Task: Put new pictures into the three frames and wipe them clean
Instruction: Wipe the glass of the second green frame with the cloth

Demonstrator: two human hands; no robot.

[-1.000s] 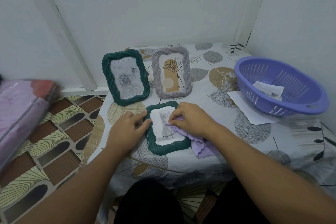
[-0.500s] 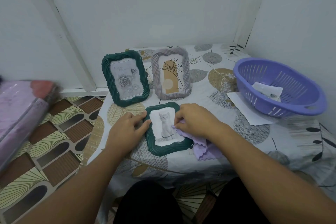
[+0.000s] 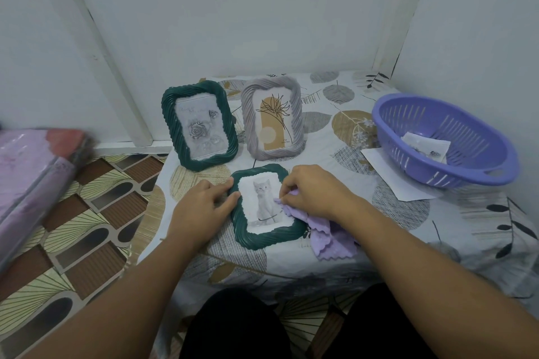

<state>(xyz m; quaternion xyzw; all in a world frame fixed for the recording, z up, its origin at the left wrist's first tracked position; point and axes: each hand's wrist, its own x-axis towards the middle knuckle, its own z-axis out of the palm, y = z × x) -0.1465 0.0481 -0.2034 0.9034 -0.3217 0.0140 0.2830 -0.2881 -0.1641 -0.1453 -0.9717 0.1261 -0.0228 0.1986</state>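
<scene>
A small green frame (image 3: 269, 237) with a kitten picture lies flat near the table's front edge. My left hand (image 3: 204, 204) rests against its left rim, fingers touching the edge. My right hand (image 3: 313, 194) pinches a lilac cloth (image 3: 332, 237) and presses it on the glass at the frame's right side. Behind stand two upright frames: a green frame (image 3: 199, 128) with a rose picture on the left and a grey frame (image 3: 272, 118) with a plant drawing beside it.
A purple plastic basket (image 3: 446, 140) holding paper pictures sits at the table's right, on a white sheet (image 3: 393, 180). The leaf-print tablecloth (image 3: 335, 137) covers the table. A wrapped pink bundle (image 3: 32, 172) lies on the patterned floor at left. Walls close in behind and right.
My right hand has slid the cloth from the middle of the kitten picture toward its right edge. The left hand has stayed on the rim.
</scene>
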